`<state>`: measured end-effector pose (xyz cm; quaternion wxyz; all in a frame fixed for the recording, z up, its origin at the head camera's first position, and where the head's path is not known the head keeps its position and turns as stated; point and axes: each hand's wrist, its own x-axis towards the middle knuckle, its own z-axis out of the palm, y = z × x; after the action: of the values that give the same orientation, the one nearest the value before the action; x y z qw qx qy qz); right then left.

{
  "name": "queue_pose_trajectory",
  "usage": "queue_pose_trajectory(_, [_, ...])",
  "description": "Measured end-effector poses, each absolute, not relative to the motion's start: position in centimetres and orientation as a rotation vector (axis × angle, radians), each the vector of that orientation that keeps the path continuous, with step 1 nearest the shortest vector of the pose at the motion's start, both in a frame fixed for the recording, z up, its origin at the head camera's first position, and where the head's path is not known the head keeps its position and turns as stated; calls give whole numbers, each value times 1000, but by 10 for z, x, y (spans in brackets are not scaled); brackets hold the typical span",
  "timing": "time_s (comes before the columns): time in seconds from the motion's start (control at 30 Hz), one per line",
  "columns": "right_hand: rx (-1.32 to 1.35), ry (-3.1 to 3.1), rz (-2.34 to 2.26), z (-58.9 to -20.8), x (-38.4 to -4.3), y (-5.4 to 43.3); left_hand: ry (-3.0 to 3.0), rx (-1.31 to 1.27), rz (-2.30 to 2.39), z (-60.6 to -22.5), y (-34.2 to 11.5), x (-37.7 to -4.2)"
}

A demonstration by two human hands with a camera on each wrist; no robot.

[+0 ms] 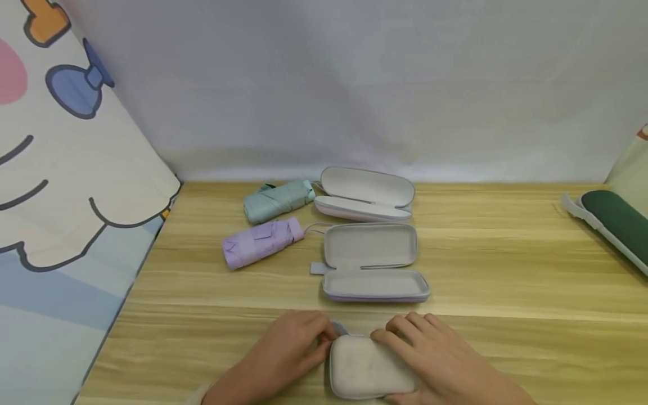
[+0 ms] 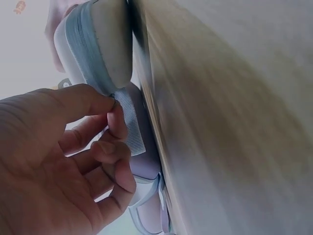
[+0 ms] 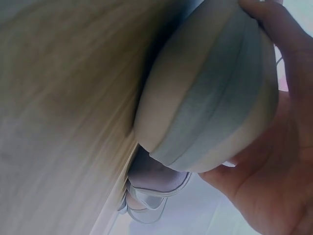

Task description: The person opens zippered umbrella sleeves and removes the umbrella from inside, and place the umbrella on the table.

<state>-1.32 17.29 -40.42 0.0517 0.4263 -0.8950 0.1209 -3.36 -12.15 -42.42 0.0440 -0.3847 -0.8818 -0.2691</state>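
A small off-white zip case [image 1: 368, 368] lies closed on the wooden table at the front, with a grey-blue zipper band [image 2: 80, 49] round its side in the left wrist view. My left hand [image 1: 286, 351] is at its left back corner. There the thumb and forefinger pinch the small zipper pull, mostly hidden by the fingertips, beside a ribbed grey strap tab [image 2: 131, 122]. From the right, my right hand [image 1: 437, 357] grips the case, fingers over its back edge and thumb at the front. The right wrist view shows the case's rounded end between thumb and fingers.
Behind the hands lies an open case with a purple edge [image 1: 372, 289], and beyond it another open case [image 1: 369, 188]. To their left are a folded purple umbrella [image 1: 263, 242] and a folded teal umbrella [image 1: 278, 201]. A dark green case [image 1: 617, 222] lies at the far right.
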Motion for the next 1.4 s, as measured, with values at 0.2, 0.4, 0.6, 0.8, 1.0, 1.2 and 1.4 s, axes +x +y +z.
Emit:
queue_pose_trajectory(0.2, [1270, -2684, 331, -406, -12, 169, -2727, -1144, -735, -421, -125, -27])
queue_pose_trajectory(0.4, [1223, -2752, 336, -406, -12, 169, -2714, -1090, -725, -419, -128, -20])
queue_pose_trajectory(0.6, [1199, -2745, 312, -406, -12, 168, -2687, -1024, -679, -424, -129, -10])
queue_pose_trajectory(0.8, [1170, -2779, 314, -406, -11, 166, -2749, -981, -715, -429, -129, -1])
queue_pose_trajectory(1.0, [1156, -2792, 335, -407, -11, 166, -2607, -1019, -594, -437, -127, 5])
queue_pose_trajectory(1.2, [1159, -2746, 349, -408, -11, 165, -2556, -999, -543, -441, -125, 11])
queue_pose_trajectory(1.4, [1143, -2746, 347, -409, -9, 165, -2489, -1023, -545, -442, -124, 14])
